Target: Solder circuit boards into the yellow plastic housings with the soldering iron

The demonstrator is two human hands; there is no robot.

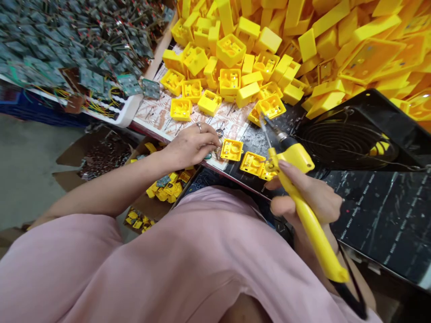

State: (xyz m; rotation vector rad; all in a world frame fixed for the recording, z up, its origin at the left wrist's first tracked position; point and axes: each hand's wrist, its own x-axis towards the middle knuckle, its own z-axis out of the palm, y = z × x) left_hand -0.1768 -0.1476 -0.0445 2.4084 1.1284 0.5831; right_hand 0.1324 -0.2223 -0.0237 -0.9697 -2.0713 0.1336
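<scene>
My right hand (310,202) is wrapped round the handle of a yellow soldering gun (311,229). Its metal tip points up and away, near a yellow case at the front of the pile. My left hand (193,143), wearing a ring, rests at the bench edge with fingers drawn together; what they pinch is hidden. Just beyond its fingertips lies a small round part (220,133). Right of them sits an open yellow case (231,149). Another open case (252,163) lies closer to the soldering gun, partly overlapping a further one.
Yellow cases (230,49) are heaped across the back. Green circuit boards (84,40) fill a white-edged tray at left. A black fan (350,134) stands at right on the black bench mat (380,211). Below the bench edge, a cardboard box (158,208) holds yellow parts.
</scene>
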